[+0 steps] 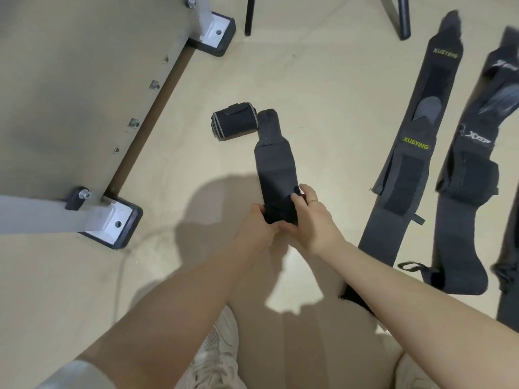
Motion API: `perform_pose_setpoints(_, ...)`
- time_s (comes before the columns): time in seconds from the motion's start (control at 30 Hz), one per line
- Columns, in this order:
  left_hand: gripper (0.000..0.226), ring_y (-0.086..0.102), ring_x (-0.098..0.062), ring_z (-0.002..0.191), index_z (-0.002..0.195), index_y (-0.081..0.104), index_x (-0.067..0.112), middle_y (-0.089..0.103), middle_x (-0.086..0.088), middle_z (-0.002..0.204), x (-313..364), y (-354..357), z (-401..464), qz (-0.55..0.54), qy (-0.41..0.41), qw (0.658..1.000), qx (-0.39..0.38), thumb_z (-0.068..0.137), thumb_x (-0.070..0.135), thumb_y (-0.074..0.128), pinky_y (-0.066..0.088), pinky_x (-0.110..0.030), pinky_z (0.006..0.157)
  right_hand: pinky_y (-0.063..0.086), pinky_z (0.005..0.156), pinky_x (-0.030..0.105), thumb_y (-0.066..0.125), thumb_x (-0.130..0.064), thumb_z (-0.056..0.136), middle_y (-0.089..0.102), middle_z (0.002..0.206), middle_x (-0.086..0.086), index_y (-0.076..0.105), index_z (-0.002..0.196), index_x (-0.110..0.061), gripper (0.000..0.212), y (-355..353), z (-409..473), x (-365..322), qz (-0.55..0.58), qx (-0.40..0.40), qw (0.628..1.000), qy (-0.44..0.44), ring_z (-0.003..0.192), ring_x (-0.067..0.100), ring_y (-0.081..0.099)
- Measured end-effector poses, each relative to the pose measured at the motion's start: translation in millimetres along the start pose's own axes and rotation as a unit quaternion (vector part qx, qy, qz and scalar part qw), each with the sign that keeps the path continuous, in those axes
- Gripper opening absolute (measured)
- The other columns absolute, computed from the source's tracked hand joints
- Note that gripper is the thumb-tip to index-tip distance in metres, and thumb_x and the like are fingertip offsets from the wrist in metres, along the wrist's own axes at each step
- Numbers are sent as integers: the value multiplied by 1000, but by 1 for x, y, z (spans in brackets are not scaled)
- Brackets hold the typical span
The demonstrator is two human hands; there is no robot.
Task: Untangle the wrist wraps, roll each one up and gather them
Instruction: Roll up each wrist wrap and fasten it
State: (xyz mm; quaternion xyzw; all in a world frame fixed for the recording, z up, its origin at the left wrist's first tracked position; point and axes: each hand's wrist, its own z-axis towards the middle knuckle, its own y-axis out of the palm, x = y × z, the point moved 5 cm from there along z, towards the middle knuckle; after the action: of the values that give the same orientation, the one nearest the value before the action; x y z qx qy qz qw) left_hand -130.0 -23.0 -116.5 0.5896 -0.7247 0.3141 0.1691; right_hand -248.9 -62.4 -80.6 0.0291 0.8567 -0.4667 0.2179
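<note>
Pinching the wrap's (276,169) near edge, left hand (259,227) and right hand (311,217) meet over bare floor (323,88).
</note>
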Motion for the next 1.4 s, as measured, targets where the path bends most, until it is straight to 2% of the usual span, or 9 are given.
perform_pose_setpoints(0.1, 41, 57, -14, 82, 108, 43, 13, 57, -2, 98, 1, -4, -2, -36, -41, 998, 17, 82, 30, 70, 45, -24, 63, 39, 90, 34, 64, -27, 80, 27, 148, 2, 23, 145, -13, 78, 0, -1, 8, -152, -41, 985, -71, 115, 30, 43)
perform_pose_setpoints(0.2, 29, 44, -13, 56, 87, 51, 10, 51, -3, 72, 4, -5, -9, -83, -136, 987, -24, 82, 31, 70, 34, -22, 46, 36, 81, 34, 65, -31, 79, 50, 128, 3, 31, 136, -20, 67, -1, 1, 15, -172, -21, 983, -55, 104, 29, 50)
perform_pose_setpoints(0.33, 16, 51, -8, 51, 86, 59, 13, 57, 4, 59, 13, -2, -23, -161, -146, 971, -96, 85, 27, 68, 40, -18, 47, 43, 71, 36, 69, -31, 77, 60, 101, 4, 42, 111, -17, 45, -1, -6, 30, 140, -13, 989, 44, 85, 26, 55)
perform_pose_setpoints(0.47, 32, 65, -11, 90, 105, 57, 10, 68, -2, 100, 41, -1, -27, -215, -19, 973, -76, 80, 22, 73, 51, -21, 77, 45, 68, 29, 70, -23, 83, 59, 103, 6, 46, 113, -16, 39, -15, -13, 25, 512, -38, 849, 125, 81, 17, 55)
perform_pose_setpoints(0.57, 20, 66, -9, 85, 100, 54, 13, 70, 1, 94, 80, -3, -36, -222, 80, 969, -73, 85, 11, 67, 52, -17, 71, 50, 63, 18, 61, -20, 91, 63, 104, 3, 48, 120, -17, 32, -49, -18, 22, 614, -62, 780, 105, 86, 15, 64)
perform_pose_setpoints(0.83, 45, 65, -14, 101, 127, 46, 12, 65, -7, 119, 201, 7, -79, -190, 215, 947, -143, 86, 6, 64, 52, -21, 82, 36, 60, 19, 43, -28, 99, 66, 98, -5, 56, 122, -22, 27, -168, -49, 30, 587, -16, 809, 8, 81, 4, 58)
perform_pose_setpoints(1.17, 57, 64, -12, 97, 128, 53, 29, 68, 4, 104, 305, 29, -149, -74, 263, 930, -247, 77, 11, 69, 51, -30, 92, 35, 57, 23, 44, -28, 99, 67, 90, 3, 41, 129, -20, 32, -266, -105, 50, 589, 81, 804, -17, 64, 11, 60)
perform_pose_setpoints(1.27, 56, 64, -13, 91, 130, 53, 27, 68, 2, 101, 300, 32, -158, -96, 248, 942, -203, 82, 1, 66, 50, -33, 91, 38, 66, 19, 57, -33, 92, 72, 84, -6, 38, 128, -28, 41, -276, -117, 57, 523, 111, 845, 13, 76, 5, 66)
perform_pose_setpoints(1.4, 57, 54, -27, 95, 125, 56, 31, 63, -4, 109, 291, 41, -169, -193, 212, 932, -221, 77, 2, 64, 51, -36, 93, 37, 81, 20, 73, -44, 75, 52, 122, -12, 33, 140, -30, 77, -289, -123, 73, 450, 174, 875, 42, 111, 4, 48)
